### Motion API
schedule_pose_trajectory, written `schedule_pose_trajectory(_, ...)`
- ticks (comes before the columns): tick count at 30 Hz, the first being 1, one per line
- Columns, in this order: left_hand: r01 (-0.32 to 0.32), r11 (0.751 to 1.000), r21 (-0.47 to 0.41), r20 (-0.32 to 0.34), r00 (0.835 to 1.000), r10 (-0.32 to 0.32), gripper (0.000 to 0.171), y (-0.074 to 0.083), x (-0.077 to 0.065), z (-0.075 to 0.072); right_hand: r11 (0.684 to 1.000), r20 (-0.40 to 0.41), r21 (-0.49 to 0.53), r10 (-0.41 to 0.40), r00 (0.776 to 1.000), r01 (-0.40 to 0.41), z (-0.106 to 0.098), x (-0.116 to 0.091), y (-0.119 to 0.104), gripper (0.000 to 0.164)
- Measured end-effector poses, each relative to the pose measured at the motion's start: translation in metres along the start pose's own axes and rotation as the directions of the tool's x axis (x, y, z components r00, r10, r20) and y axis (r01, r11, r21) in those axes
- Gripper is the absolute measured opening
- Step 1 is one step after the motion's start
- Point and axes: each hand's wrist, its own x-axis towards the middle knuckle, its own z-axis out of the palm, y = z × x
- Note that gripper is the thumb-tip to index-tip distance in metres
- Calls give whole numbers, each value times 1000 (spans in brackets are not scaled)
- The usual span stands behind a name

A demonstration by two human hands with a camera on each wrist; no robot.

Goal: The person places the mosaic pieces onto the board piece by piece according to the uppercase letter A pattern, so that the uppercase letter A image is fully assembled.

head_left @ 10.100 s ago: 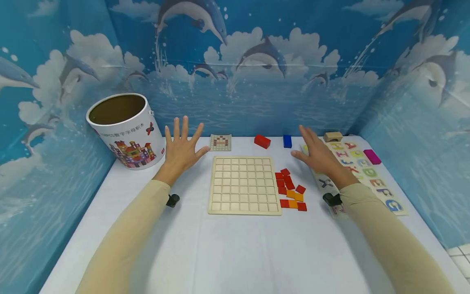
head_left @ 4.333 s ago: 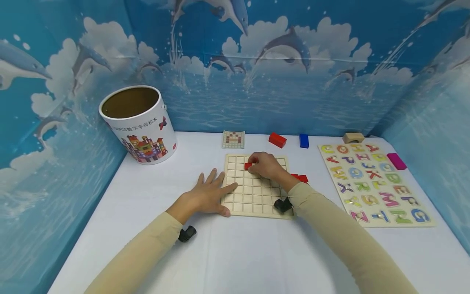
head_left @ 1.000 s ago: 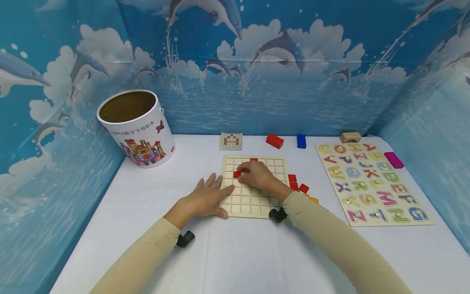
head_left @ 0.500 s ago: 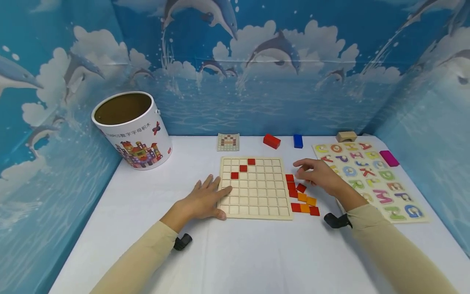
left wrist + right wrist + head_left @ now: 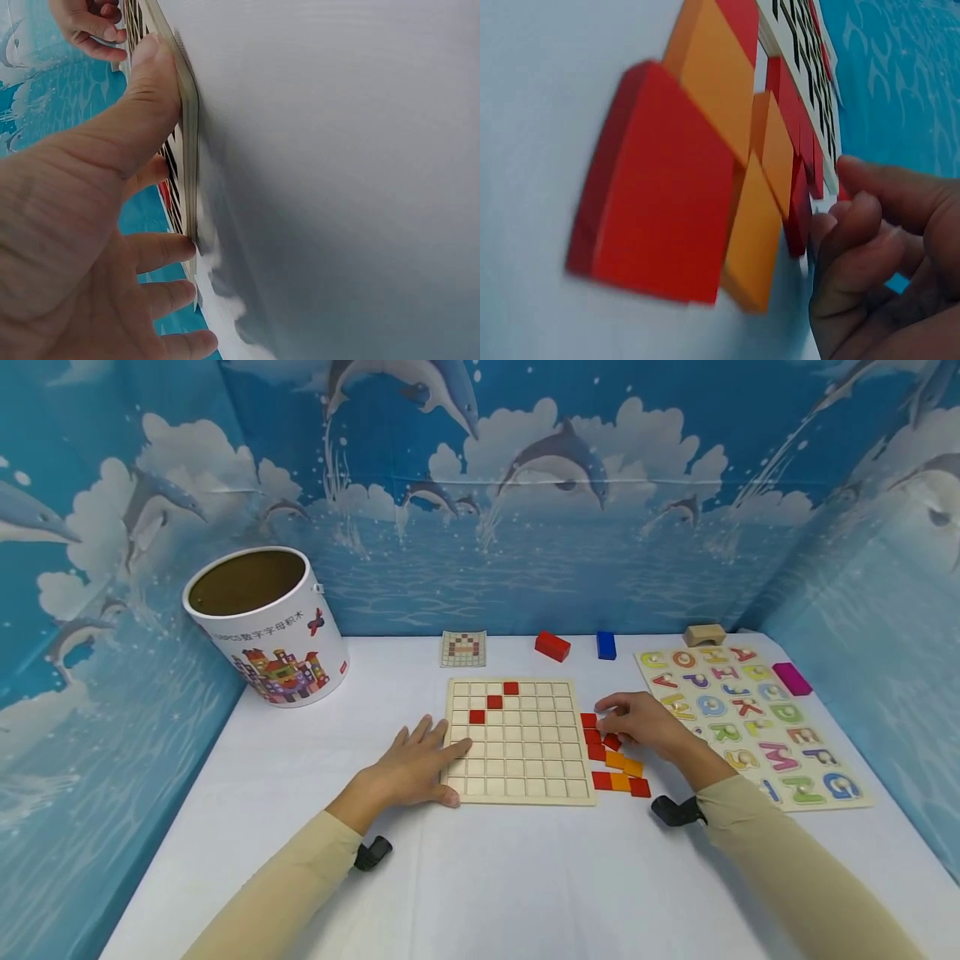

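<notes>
A wooden grid board [image 5: 528, 760] lies mid-table, with red tiles [image 5: 494, 702] forming a short diagonal in its upper left cells. My left hand [image 5: 408, 770] rests spread at the board's left edge. In the left wrist view its thumb [image 5: 150, 94] lies along the board's rim. Just right of the board, loose red tiles [image 5: 596, 752] and orange tiles [image 5: 623, 782] are clustered. At the upper end of this cluster is my right hand [image 5: 643, 722], index finger and thumb apart beside the topmost red tiles. The right wrist view shows its other fingers curled.
A small pattern card [image 5: 462, 649] lies behind the board. Further right are a red block [image 5: 552, 646], a blue block [image 5: 606, 645] and a wooden arch block [image 5: 704, 635]. An alphabet board [image 5: 810, 800] and a magenta block [image 5: 791, 678] lie right; a white bucket [image 5: 281, 647] stands left.
Over the earlier frames, red tiles went onto the board in a diagonal. My right hand then left the board for the loose tiles, while my left hand came to its left edge and stayed.
</notes>
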Motion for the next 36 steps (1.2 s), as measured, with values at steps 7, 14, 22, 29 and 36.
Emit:
schedule_pose_trajectory(7,-1,1000,3,-4,1000,1,95,0,0,0,1000,-16,-24,20,1000,-20,8,7,-6,32)
schedule_pose_trajectory(14,2,1000,-3,-8,1000,-2,95,-1,0,-1,999,-24,17,29,999,-29,7,7,-8,25)
schedule_pose_trajectory(22,-2,1000,-3,7,1000,2,95,0,0,0,984,-18,164,69,997,-65,-3,9,0,38)
schedule_pose_trajectory(29,6,1000,-5,-1,1000,-6,95,0,0,1,899,40,437,-3,999,-15,-8,13,-3,52)
schedule_pose_trajectory(36,7,1000,7,-11,1000,-7,96,0,-1,2,853,113,521,-39,993,-26,27,26,-40,51)
